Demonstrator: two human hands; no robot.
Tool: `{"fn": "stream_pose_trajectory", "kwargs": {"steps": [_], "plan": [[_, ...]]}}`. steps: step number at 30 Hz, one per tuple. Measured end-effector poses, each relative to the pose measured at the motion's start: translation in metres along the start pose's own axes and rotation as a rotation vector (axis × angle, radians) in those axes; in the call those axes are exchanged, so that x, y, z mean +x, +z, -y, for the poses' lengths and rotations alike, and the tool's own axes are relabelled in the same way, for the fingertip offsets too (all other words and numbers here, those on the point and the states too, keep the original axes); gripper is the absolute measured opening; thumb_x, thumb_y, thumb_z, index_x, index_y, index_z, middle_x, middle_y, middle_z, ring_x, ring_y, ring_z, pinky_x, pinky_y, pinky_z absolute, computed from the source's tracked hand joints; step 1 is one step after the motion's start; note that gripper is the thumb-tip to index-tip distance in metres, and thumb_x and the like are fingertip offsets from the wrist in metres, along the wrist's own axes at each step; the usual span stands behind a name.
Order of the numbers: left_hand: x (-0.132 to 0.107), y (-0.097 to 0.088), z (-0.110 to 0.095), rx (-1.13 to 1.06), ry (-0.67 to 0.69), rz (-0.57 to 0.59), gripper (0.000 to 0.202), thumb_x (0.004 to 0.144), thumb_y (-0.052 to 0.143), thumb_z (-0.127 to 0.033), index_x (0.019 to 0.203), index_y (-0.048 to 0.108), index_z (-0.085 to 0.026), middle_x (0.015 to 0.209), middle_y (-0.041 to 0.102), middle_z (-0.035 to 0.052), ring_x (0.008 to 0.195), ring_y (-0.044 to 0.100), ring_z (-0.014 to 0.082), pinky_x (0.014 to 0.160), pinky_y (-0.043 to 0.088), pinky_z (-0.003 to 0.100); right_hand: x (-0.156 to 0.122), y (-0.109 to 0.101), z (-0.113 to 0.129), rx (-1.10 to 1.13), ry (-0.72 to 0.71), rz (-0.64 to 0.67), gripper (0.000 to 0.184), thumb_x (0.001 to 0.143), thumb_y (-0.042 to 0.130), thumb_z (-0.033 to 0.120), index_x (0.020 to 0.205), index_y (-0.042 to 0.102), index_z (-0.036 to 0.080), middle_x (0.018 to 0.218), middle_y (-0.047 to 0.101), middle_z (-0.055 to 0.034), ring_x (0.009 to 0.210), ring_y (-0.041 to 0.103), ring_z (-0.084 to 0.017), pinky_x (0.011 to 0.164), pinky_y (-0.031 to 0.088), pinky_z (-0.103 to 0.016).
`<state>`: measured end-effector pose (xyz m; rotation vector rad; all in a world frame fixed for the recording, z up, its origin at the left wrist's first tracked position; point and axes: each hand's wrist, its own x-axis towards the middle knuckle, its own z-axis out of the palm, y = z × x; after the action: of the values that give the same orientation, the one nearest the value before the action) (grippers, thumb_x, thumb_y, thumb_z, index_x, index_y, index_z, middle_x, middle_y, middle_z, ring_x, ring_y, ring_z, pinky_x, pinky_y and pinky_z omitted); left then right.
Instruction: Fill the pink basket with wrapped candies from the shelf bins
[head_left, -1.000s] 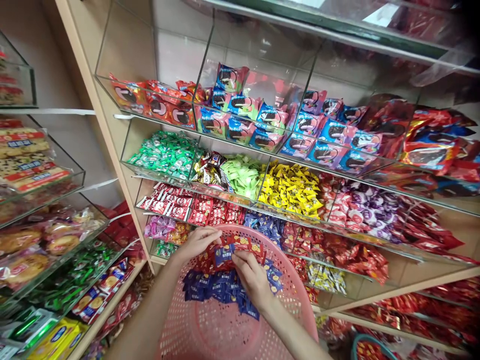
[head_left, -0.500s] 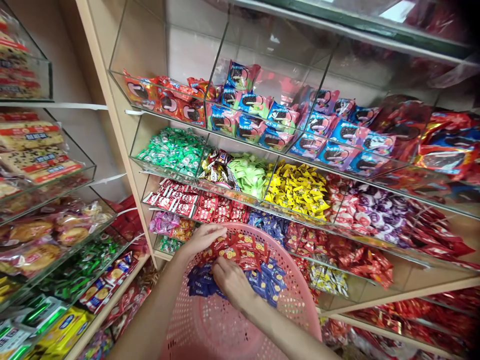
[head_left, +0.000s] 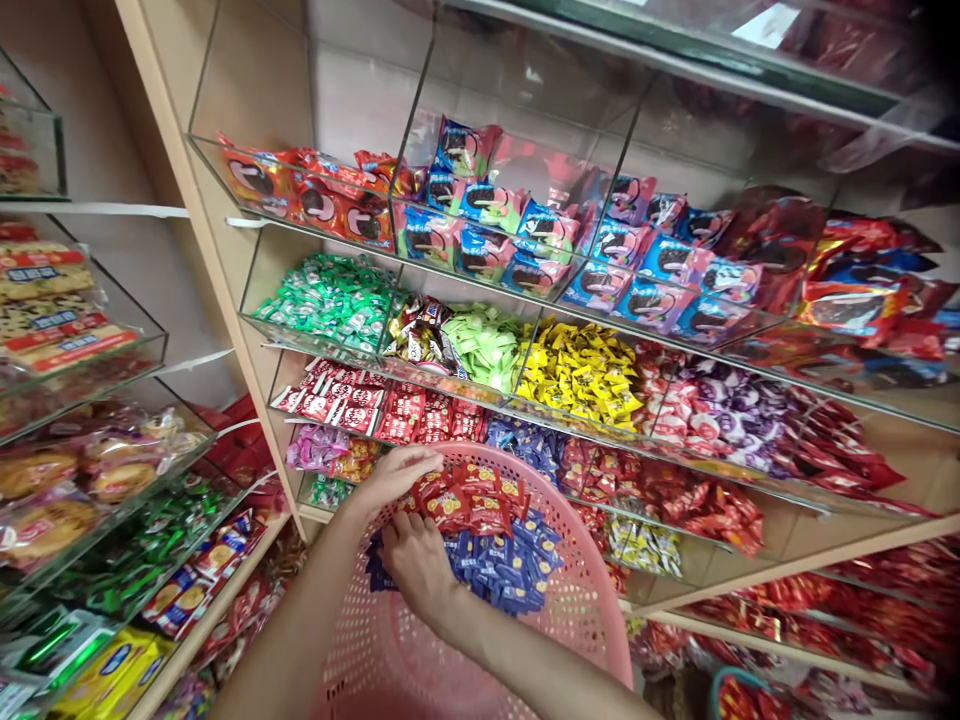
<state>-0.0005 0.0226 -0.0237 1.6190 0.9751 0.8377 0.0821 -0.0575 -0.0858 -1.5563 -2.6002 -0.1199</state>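
A pink perforated plastic basket (head_left: 592,560) stands in front of me. Inside its far part lie small red packets (head_left: 489,515) with orange-slice pictures, and blue packets (head_left: 499,570) spread in front of them. My left hand (head_left: 394,475) rests along the basket's far left rim, fingers stretched out and close together, with the red packets beside them. Down in the basket, my right hand (head_left: 420,565) has its fingers curled against the left side of the pile, where red and blue packets meet. Its fingertips are partly hidden, so what they hold cannot be made out.
Behind the basket rise clear shelf bins with green sweets (head_left: 330,305), yellow sweets (head_left: 581,375) and blue cookie packs (head_left: 487,205). A shelf of packaged breads (head_left: 45,470) stands at the left. A teal-rimmed tub (head_left: 739,690) sits low at the right.
My right hand has moved left across the blue packets, uncovering more of them in the middle. My left hand stays at the rim. The whole view has shifted slightly.
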Motion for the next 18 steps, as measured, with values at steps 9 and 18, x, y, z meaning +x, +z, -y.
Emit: {"fn": "stream_pose_trajectory", "kwargs": {"steps": [9,18], "plan": [[0.004,0.000,0.001,0.017,0.022,0.006,0.038,0.076,0.050,-0.052,0.079,0.067,-0.018,0.085,0.067,0.0019,0.087,0.059,0.0186,0.083,0.042,0.029,-0.021,-0.062,-0.072,0.219,0.140,-0.308,0.025,0.091,0.039,0.032,0.084,0.059,0.018,0.083,0.059,-0.0050,0.075,0.056,-0.015,0.069,0.042,-0.025],[0.005,-0.001,0.006,0.087,-0.006,0.006,0.038,0.076,0.050,-0.054,0.078,0.066,-0.019,0.090,0.067,0.0023,0.089,0.059,0.0189,0.084,0.041,0.028,-0.005,-0.035,-0.231,0.560,0.712,-0.368,0.016,0.076,0.051,0.028,0.074,0.065,0.019,0.079,0.067,-0.0064,0.076,0.061,-0.019,0.068,0.040,-0.026]]}}
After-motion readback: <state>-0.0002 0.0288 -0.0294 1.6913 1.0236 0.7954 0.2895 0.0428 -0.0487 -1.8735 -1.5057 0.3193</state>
